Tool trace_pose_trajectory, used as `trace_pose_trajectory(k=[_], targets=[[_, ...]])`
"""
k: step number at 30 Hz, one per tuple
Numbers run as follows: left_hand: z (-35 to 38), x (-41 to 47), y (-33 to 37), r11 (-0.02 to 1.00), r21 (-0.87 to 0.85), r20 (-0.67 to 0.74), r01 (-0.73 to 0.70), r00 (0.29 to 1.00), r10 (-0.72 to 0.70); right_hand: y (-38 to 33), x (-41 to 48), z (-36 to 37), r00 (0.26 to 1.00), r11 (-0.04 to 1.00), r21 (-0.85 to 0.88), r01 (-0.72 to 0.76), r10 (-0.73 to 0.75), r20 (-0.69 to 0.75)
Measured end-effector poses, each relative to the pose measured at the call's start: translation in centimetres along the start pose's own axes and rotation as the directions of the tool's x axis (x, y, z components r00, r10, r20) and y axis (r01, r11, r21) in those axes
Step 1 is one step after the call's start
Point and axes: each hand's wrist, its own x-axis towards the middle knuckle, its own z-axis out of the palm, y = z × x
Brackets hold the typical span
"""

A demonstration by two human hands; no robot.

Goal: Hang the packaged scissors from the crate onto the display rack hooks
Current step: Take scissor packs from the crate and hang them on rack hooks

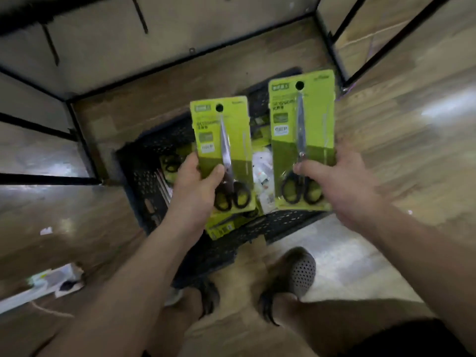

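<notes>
The left hand [198, 186] grips a green pack of scissors [224, 140] upright above the black crate [144, 176]. Its thumb is pressed across the front of the card beside the blades, and the other fingers are curled behind the card's left edge. The right hand [342, 186] grips a second pack [304, 119] in the same way, with the thumb on the front near the pivot and the fingers wrapped behind the right edge. This pack sits a little higher in the view. The two packs are side by side, close but not touching. Each has a round hanging hole at the top and black-handled scissors with the blades pointing up. The crate stands on the wooden floor [412, 124] directly under both hands. It holds more green packs, one of them [224, 226] lying against the near wall, along with some pale packets too blurred to make out. Beyond the crate, at the upper left, stands the dark-framed display rack [85, 148] with pale panels. Two thin dark hooks [51, 45] stick out from its upper part, well away from both packs. A grey perforated shoe [301, 271] is planted near the crate's near side.
</notes>
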Motion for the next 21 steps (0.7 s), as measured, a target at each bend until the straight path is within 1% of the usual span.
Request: trace_pose_trajectory(k=[1, 3, 7, 11, 14, 18, 21], targets=[[-0.4, -2.0, 1.5, 0.999, -0.037, 0.011, -0.005, 1.000, 0.005, -2.2, -2.6, -1.0, 1.000, 1.000, -0.008, 0.000, 0.000, 0.019], [-1.9, -6.9, 5.8, 0.996, -0.089, -0.016, -0.025, 1.000, 0.023, -7.3, -7.6, -2.8, 0.999, 0.999, -0.020, -0.026, 0.027, 0.044], [-6.3, -18.1, 17.8, 0.992, -0.105, -0.069, -0.066, 0.996, 0.059, -19.8, -17.1, -5.5, 0.999, 1.000, -0.016, 0.006, -0.005, 0.052], [-11.7, -29.0, 30.5, 0.970, -0.138, -0.107, -0.199, 0.977, 0.185, -33.4, -25.5, -6.8, 0.993, 0.996, -0.003, 0.089, -0.088, 0.082], [-15.8, -35.9, 38.3, 0.943, -0.152, -0.174, -0.297, 0.947, 0.271, -42.6, -31.9, -6.7, 0.977, 0.982, 0.008, 0.188, -0.188, 0.104], [-22.3, -41.5, 44.8, 0.891, -0.166, -0.279, -0.422, 0.887, 0.368, -50.7, -38.5, -4.2, 0.929, 0.944, -0.002, 0.329, -0.323, 0.179], [-27.1, -43.7, 46.4, 0.859, -0.191, -0.327, -0.475, 0.856, 0.400, -53.7, -41.4, -1.3, 0.911, 0.923, 0.021, 0.384, -0.383, 0.156]])
